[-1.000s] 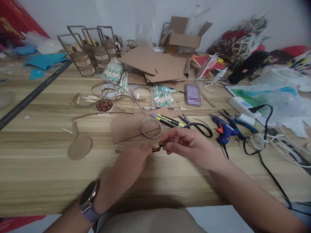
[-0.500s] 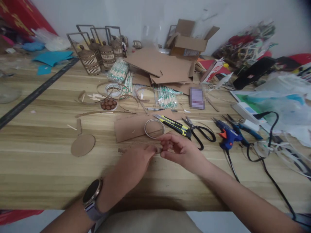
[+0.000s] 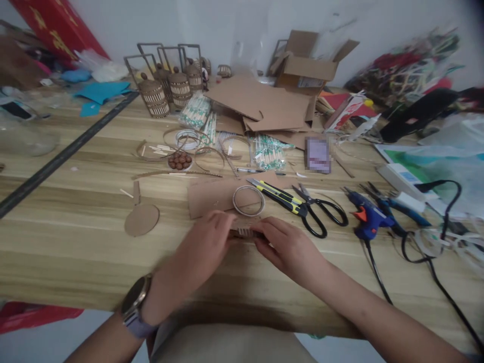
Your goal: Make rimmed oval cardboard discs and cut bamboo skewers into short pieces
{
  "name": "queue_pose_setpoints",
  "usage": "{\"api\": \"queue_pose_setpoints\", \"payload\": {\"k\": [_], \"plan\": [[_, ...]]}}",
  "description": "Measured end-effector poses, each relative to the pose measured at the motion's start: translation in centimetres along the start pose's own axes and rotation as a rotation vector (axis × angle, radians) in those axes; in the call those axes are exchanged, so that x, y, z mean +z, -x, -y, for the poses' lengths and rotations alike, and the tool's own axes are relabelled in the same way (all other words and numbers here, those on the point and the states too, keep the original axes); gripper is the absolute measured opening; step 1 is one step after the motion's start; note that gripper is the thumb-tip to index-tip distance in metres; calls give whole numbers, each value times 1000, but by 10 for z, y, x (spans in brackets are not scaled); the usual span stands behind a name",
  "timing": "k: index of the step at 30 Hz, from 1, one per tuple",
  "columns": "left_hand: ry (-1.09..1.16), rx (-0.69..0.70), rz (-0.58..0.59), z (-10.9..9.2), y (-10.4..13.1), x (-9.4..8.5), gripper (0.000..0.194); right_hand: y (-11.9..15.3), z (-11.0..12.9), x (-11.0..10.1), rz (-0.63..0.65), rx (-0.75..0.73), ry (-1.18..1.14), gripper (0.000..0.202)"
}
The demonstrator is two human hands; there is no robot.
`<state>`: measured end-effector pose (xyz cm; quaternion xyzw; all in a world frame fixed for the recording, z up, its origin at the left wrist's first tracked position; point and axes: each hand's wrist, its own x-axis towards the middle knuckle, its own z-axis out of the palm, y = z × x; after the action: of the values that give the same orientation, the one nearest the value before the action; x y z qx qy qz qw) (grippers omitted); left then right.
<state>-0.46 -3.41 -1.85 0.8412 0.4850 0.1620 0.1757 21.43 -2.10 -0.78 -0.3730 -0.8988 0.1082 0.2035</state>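
Between my two hands, low over the front of the table, is a short strip of corrugated cardboard [image 3: 245,232] with its ridges showing. My left hand [image 3: 212,234] closes on its left end, and a watch sits on that wrist. My right hand [image 3: 285,243] pinches the other end with thumb and fingers. Just beyond the fingers, a round ring [image 3: 233,202] lies on a flat cardboard piece [image 3: 202,194]. A yellow and black utility knife [image 3: 278,196] and black-handled scissors [image 3: 315,212] rest to the right of the ring. Most of the strip's ends are hidden by my fingers.
At left lies a cardboard disc [image 3: 141,220]. A blue glue gun [image 3: 368,217] and pliers [image 3: 401,209] are at right, with cables. Farther back are a bowl of brown balls [image 3: 180,161], bagged sticks [image 3: 269,154], small lidded baskets [image 3: 153,98] and an open box [image 3: 306,70].
My right hand has closed onto the cardboard strip, where its fingers were apart before. The strip now shows its ridges between both hands. The whole view has shifted slightly.
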Motion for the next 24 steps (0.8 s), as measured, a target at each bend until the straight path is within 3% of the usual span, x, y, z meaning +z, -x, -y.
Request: {"api": "queue_pose_setpoints", "payload": {"k": [4,9,14,18,24], "plan": [[-206,-159,-8,26,15,-23,27,-2,-2,-2,16,-9,11,18],[-35,-237,93,47,21,-34,17,-4,-2,-3,7,-28,-2,20],[205,-284,39,34,11,-39,17,-5,-1,-4,21,-20,-32,20],[388,-224,-6,14,2,-33,14,-5,-2,-4,9,-24,-50,20],[340,-38,-80,7,-5,-16,13,-3,-5,-3,18,-17,-48,15]]}}
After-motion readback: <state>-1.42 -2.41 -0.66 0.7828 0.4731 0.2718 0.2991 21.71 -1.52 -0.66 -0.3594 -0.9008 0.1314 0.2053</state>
